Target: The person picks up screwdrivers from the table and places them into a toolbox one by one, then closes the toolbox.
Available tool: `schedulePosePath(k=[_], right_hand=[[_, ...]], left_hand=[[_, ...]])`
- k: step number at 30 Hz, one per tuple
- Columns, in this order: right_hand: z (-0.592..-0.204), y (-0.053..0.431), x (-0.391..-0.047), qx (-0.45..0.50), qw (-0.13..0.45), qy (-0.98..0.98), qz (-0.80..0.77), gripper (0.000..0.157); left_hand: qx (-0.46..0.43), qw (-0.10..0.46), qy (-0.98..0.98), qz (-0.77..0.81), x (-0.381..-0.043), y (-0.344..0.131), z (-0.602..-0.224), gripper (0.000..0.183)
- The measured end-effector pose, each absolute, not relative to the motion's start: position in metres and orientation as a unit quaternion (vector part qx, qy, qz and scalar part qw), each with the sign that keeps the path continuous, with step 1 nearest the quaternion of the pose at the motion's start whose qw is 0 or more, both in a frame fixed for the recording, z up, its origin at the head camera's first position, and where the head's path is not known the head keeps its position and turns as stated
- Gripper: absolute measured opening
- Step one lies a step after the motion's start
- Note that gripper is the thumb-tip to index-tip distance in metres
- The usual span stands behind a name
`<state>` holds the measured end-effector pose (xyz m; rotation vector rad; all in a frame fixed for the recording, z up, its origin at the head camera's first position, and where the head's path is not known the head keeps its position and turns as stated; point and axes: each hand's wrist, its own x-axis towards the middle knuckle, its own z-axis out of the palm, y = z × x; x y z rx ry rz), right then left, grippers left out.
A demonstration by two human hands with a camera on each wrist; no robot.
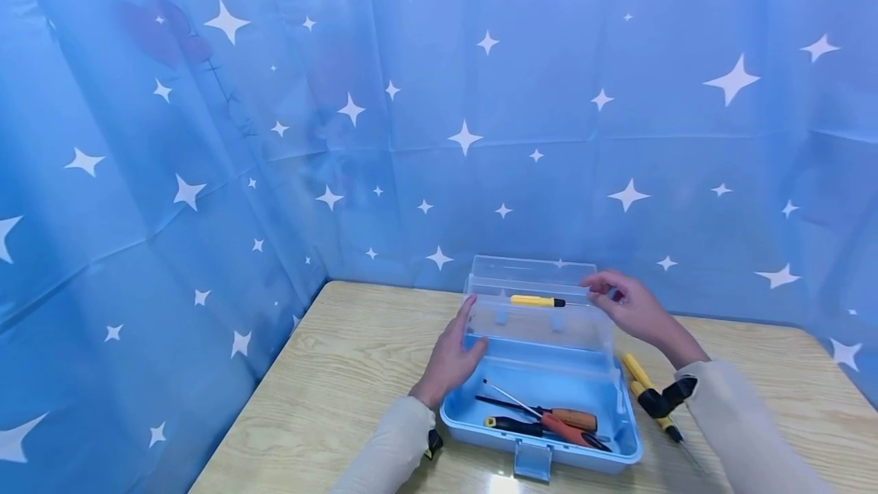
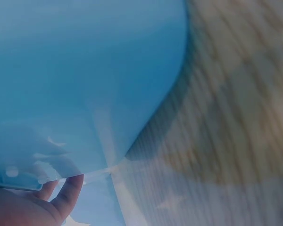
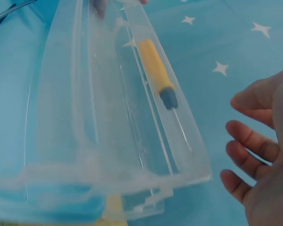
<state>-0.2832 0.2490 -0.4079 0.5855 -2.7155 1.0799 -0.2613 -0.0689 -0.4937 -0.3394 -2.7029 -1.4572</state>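
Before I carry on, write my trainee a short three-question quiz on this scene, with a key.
1. Which of the hands is nearer the tip of the yellow screwdriver at the lid?

2. Which handle colour lies in the box?
A) green
B) red
C) white

3. True or false: the lid is closed.

Key:
1. The right hand.
2. B; the red screwdriver lies there among others.
3. False; it stands open.
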Motion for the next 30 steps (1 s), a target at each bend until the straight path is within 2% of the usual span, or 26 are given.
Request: schedulePosePath(k=[8,16,30], right_hand=[[-0.415,0.276,-0.271,0.186,0.084,-0.902,0.380,0.031],[-0.428,0.296,-0.260,0.168,0.095,-0.906,0.377,0.028],[-0.460,0.318,-0.254,0.121,0.065,-0.912,0.386,0.030]], left_hand=[[-0.115,0.027,-0.873,-0.473,-0.261,-0.070,-0.495,0.071],[-0.117,0.025,-0.871,-0.476,-0.260,-0.069,-0.495,0.072],[-0.112,0.029,-0.873,-0.474,-0.259,-0.068,-0.494,0.071]])
